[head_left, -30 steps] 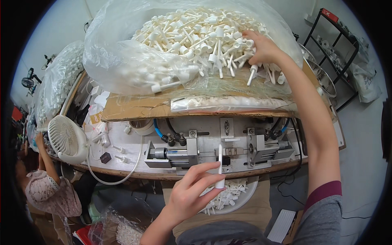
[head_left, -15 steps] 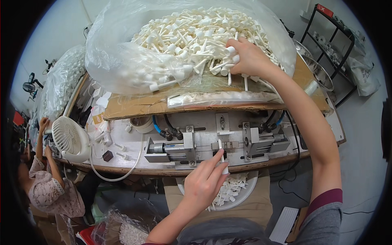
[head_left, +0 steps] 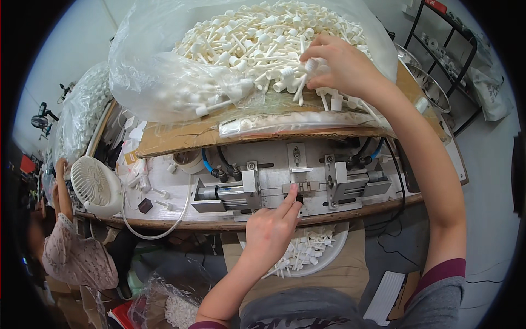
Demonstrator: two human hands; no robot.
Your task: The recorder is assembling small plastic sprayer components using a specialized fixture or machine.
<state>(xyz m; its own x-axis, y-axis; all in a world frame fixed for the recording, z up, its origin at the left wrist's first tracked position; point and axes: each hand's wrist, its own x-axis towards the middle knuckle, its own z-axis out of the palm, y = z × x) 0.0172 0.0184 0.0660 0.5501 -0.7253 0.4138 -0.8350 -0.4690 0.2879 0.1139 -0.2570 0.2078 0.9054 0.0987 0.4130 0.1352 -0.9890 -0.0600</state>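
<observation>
A large clear plastic bag (head_left: pixel 164 82) lies open at the back of the desk (head_left: pixel 164 219), heaped with small white plastic stemmed parts (head_left: pixel 241 38). The right hand (head_left: pixel 342 66) reaches into the near edge of this heap, its fingers (head_left: pixel 313 64) curled and pinched shut on one or two of the white parts; more parts lie loose just below and beside those fingertips.

Nearer the person, a metal fixture (head_left: pixel 296 186) with clamps and blue air hoses is bolted to the desk. The left hand (head_left: pixel 271 230) rests against its front, the fingers (head_left: pixel 290 197) pressed together with their tips touching the centre slot. Whether a part sits under those fingertips I cannot tell; the hand hides it.

Below the left hand, under the desk edge, a white bowl (head_left: pixel 331 257) holds a pile of the same white parts. Well off to the left of both hands stand a small white fan (head_left: pixel 98 186) and another person in a patterned top (head_left: pixel 71 257).

To do this well, I would judge the right fingers should take a single part by its stem, free of its tangled neighbours, while the left fingertips stay steady on the slot and clear of the clamps either side.
</observation>
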